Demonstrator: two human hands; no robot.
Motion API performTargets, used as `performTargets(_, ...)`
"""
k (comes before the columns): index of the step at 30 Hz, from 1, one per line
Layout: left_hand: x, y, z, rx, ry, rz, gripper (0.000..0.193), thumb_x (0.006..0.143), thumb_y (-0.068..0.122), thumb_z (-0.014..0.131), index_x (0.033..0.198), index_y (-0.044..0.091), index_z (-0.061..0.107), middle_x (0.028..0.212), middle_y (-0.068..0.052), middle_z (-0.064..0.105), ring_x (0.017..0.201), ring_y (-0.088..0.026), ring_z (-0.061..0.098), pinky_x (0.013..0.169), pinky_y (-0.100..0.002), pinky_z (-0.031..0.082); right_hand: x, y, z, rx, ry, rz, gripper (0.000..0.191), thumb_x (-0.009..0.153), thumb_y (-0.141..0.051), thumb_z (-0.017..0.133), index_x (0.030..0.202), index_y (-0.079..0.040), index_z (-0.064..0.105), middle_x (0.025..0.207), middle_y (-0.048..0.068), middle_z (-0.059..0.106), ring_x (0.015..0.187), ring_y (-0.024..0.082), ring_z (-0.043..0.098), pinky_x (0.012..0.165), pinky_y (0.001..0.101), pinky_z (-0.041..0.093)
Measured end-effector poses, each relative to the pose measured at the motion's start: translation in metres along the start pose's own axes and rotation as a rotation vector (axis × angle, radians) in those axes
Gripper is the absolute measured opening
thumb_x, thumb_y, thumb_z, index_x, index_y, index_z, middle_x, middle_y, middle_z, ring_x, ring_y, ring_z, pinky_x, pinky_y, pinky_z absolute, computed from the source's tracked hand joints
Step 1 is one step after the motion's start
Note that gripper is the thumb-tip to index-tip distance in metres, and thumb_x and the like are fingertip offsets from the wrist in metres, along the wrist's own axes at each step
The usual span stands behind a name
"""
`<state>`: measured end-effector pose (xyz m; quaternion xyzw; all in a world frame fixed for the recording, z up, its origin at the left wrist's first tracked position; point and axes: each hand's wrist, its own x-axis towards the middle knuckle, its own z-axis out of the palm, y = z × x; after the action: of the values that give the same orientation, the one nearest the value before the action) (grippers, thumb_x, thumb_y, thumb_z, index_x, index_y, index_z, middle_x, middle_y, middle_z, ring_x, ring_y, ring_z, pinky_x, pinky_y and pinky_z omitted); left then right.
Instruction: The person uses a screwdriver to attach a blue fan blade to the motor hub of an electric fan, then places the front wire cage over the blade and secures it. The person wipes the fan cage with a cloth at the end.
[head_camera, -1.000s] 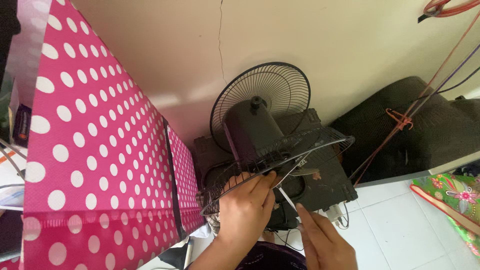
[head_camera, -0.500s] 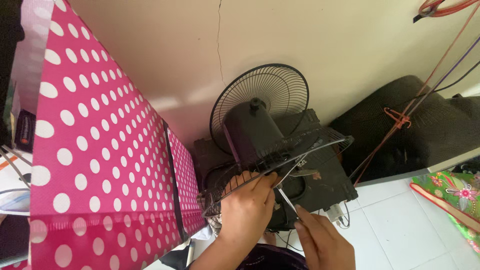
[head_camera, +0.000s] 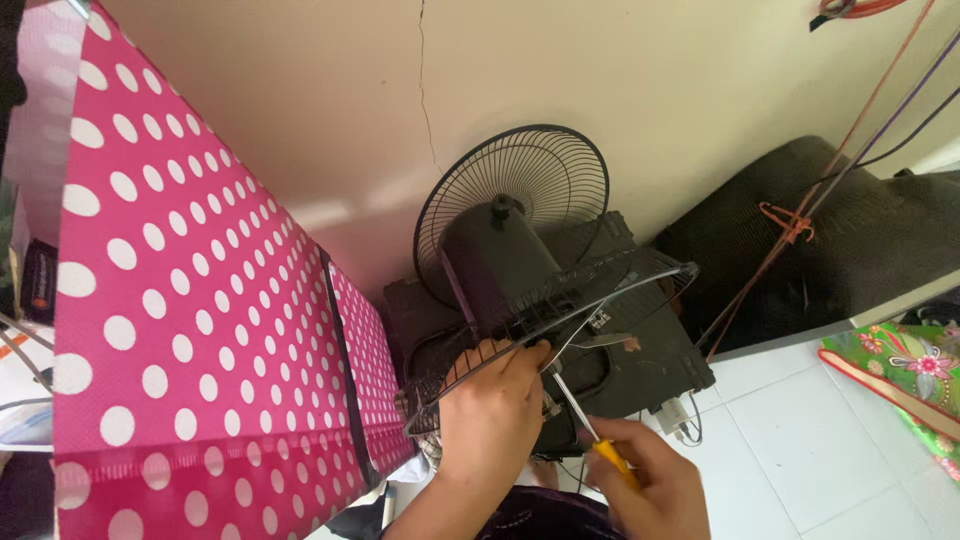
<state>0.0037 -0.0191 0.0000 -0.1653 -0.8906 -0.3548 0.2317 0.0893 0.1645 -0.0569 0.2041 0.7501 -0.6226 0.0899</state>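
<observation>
Yellow-handled screwdriver (head_camera: 590, 430) sits low centre of the frame, gripped by the right hand (head_camera: 650, 490), its tip at the black electric fan (head_camera: 510, 270). The left hand (head_camera: 492, 415) closes over the loose round wire fan guard (head_camera: 560, 325). Farther up stands the rear black grille (head_camera: 545, 170); a pink polka-dot cover (head_camera: 180, 300) fills the left.

Soft daylight is falling evenly across the cream wall (head_camera: 300, 110), leaving a pale glare patch beside the fan's rear grille (head_camera: 520, 190). The black fan body is sinking into shadow, detail lost. Wide-lens distortion is bending the pink polka-dot cover (head_camera: 180, 300); edges are blurring slightly
</observation>
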Motion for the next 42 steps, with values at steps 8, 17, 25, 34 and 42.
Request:
performTargets(8, 0.002, 0.0, 0.003, -0.067, -0.087, -0.056, 0.029, 0.078, -0.001, 0.065, 0.104, 0.006, 0.075, 0.084, -0.005, 0.069, 0.075, -0.025, 0.068, 0.066, -0.036, 0.054, -0.002, -0.011, 0.0, 0.251, -0.113, 0.147, 0.031, 0.091, -0.005, 0.061, 0.12, 0.004, 0.059, 0.078, 0.014, 0.061, 0.039, 0.009, 0.043, 0.031, 0.0227, 0.033)
performTargets(17, 0.002, -0.001, -0.002, -0.002, -0.031, 0.001, 0.021, 0.08, 0.001, 0.068, 0.097, 0.008, 0.076, 0.082, -0.005, 0.07, 0.074, -0.026, 0.067, 0.069, -0.037, 0.053, -0.009, -0.004, -0.001, -0.05, 0.025, -0.05, 0.029, 0.093, -0.006, 0.06, 0.122, 0.0, 0.064, 0.072, 0.012, 0.06, 0.042, 0.009, 0.045, 0.036, 0.0238, 0.035)
performTargets(25, 0.003, 0.003, 0.002, -0.024, 0.04, 0.025, 0.02, 0.08, 0.001, 0.068, 0.098, 0.007, 0.075, 0.081, -0.005, 0.068, 0.077, -0.026, 0.066, 0.071, -0.038, 0.053, -0.008, -0.009, 0.016, -0.167, 0.032, -0.084, 0.029, 0.096, -0.008, 0.059, 0.123, -0.004, 0.069, 0.066, 0.01, 0.059, 0.045, 0.009, 0.046, 0.039, 0.0247, 0.037)
performTargets(34, 0.005, -0.001, -0.003, -0.029, -0.023, 0.03, 0.021, 0.078, 0.0, 0.068, 0.097, 0.006, 0.076, 0.08, -0.006, 0.069, 0.076, -0.027, 0.067, 0.07, -0.039, 0.053, 0.0, 0.001, 0.003, 0.516, -0.28, 0.027, 0.026, 0.094, 0.005, 0.067, 0.119, 0.005, 0.059, 0.088, 0.014, 0.069, 0.041, 0.01, 0.047, 0.029, 0.0241, 0.036)
performTargets(42, 0.004, -0.002, 0.001, -0.025, 0.025, 0.011, 0.017, 0.081, 0.002, 0.07, 0.096, 0.008, 0.076, 0.08, -0.005, 0.069, 0.074, -0.027, 0.066, 0.071, -0.039, 0.053, -0.018, -0.025, 0.016, -0.613, 0.277, -0.503, 0.038, 0.088, -0.016, 0.068, 0.125, -0.008, 0.071, 0.095, 0.007, 0.069, 0.075, 0.013, 0.072, 0.063, 0.0281, 0.058)
